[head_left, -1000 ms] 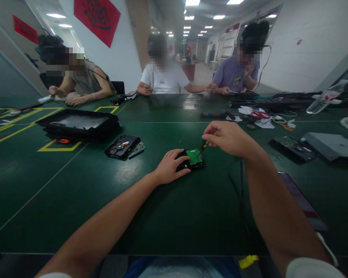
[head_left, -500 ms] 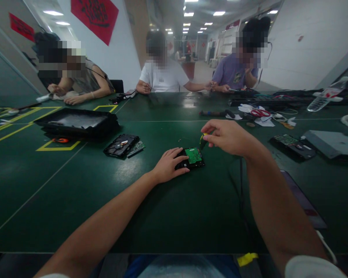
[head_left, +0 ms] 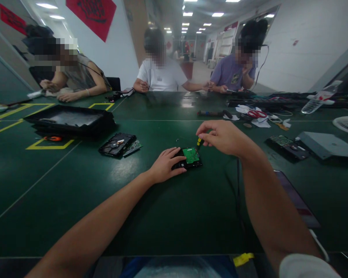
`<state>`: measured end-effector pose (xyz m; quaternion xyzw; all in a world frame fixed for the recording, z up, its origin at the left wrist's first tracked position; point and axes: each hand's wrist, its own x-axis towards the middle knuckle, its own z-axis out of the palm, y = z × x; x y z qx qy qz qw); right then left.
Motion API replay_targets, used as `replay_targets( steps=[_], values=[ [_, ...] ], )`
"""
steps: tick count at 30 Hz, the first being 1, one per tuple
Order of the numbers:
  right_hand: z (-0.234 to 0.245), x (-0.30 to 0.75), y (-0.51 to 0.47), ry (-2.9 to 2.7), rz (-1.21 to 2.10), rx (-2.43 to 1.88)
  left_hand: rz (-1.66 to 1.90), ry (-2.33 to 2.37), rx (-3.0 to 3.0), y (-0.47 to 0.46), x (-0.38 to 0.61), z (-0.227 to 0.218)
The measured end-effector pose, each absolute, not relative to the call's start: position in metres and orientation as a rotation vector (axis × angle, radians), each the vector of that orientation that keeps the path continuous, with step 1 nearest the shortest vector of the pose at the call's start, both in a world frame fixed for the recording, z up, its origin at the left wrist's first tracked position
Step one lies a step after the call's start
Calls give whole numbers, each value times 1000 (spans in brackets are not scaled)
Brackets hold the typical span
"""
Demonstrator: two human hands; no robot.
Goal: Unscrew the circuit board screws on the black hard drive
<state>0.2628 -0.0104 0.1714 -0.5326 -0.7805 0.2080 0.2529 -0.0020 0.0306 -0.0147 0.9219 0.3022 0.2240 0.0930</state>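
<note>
A black hard drive [head_left: 195,164] with a green circuit board [head_left: 190,155] facing up lies flat on the table. My left hand [head_left: 167,164] rests over its left end, thumb along the near edge and fingers across the top, gripping it. A yellow-and-black screwdriver [head_left: 200,142] stands nearly upright, pinched in the fingers of my right hand [head_left: 219,136]. Its tip points down at the board's right edge; whether it sits in a screw is too small to tell. Tiny screw-like bits [head_left: 177,140] lie just beyond the drive.
Left are another hard drive [head_left: 117,144], a loose circuit board [head_left: 132,147] and stacked black trays [head_left: 71,117]. Right are a third drive [head_left: 287,147], a grey box [head_left: 330,144], a phone [head_left: 297,197], red scissors [head_left: 256,114] and a bottle [head_left: 321,98]. Three people sit opposite.
The screwdriver has come down slightly and stands more upright, its tip nearer the board. My left hand stays on the hard drive. The whole view has shifted a little.
</note>
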Motion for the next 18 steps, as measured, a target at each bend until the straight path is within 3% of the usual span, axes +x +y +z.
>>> replay_targets(
  steps=[5,18],
  values=[
    [170,265,-9,-2051,483,-1512,645,908,2736,29,-2,-12],
    [172,260,-13,-1996,677,-1484,658,913,2719,27,0,-10]
  ],
)
